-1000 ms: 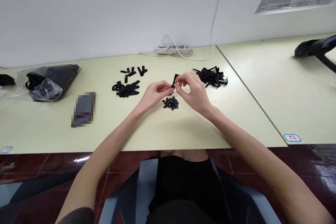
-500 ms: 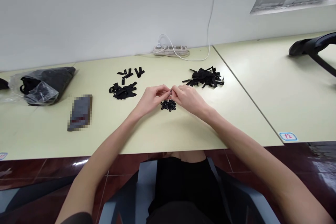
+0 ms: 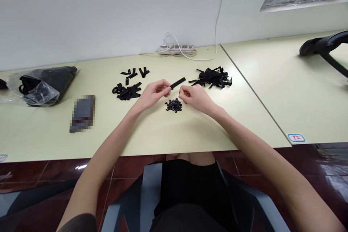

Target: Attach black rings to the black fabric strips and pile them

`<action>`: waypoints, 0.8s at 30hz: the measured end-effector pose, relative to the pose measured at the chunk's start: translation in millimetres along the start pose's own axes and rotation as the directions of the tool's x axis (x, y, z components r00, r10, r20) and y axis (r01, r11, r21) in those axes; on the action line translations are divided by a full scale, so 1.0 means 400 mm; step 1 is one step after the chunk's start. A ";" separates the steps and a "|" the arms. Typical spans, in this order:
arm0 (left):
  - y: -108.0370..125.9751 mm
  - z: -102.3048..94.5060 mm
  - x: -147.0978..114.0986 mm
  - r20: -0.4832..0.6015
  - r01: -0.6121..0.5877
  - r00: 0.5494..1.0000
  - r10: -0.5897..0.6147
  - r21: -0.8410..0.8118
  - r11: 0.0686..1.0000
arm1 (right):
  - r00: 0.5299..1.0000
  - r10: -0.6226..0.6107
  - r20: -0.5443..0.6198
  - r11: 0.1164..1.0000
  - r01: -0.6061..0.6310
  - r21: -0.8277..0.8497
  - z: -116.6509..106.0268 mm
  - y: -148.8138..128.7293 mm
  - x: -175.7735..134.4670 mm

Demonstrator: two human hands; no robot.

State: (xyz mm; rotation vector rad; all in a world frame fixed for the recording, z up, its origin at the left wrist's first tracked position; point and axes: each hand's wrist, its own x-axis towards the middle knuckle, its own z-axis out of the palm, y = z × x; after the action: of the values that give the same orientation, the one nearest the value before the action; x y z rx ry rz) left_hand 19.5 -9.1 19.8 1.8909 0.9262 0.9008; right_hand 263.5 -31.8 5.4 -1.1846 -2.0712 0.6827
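Note:
Between the thumb and fingers of my left hand [image 3: 155, 93] is a short black fabric strip [image 3: 178, 82], its free end pointing up and to the right. My right hand [image 3: 193, 95] is just to the right, fingers pinched together; what they hold, if anything, is too small to make out. Below and between both hands lies a small heap of round black rings [image 3: 174, 105] on the table. A larger pile of black strips [image 3: 213, 78] sits beyond my right hand. Left of my left hand lies another pile of strips [image 3: 127, 91], with several loose strips [image 3: 132, 74] behind it.
A power strip [image 3: 176, 49] with a white cable stands against the wall. On the left of the table [image 3: 152, 134] are a clear plastic bag with black material [image 3: 49, 84] and a blurred grey item [image 3: 83, 113]. A black curved object [image 3: 323, 48] is at far right.
My hands have moved apart from each other. The strip now shows, stretched out from my left fingers, and more of the ring heap is uncovered.

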 end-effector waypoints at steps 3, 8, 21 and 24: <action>-0.014 -0.018 0.007 -0.052 0.006 0.999 -0.006 0.002 1.000 | 0.994 -0.026 0.104 0.999 0.024 0.022 0.003 0.000 -0.005; -0.021 -0.024 0.009 -0.039 0.055 0.998 -0.055 0.000 0.998 | 0.983 -0.098 0.153 0.994 0.091 0.052 0.014 0.009 -0.008; 0.019 -0.020 -0.004 0.125 0.129 0.984 -0.129 0.006 0.992 | 0.918 -0.345 -0.197 0.938 0.344 -0.041 -0.004 0.007 -0.005; 0.032 -0.015 -0.007 0.203 0.158 0.966 -0.163 0.040 0.987 | 0.885 -0.446 -0.137 0.895 0.444 -0.044 0.005 0.010 -0.004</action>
State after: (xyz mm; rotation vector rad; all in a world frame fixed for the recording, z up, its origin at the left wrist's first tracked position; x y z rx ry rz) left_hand 16.5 -14.5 33.0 1.8582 0.9504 0.5879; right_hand 264.6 -31.6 0.9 -0.6942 -2.1174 0.3527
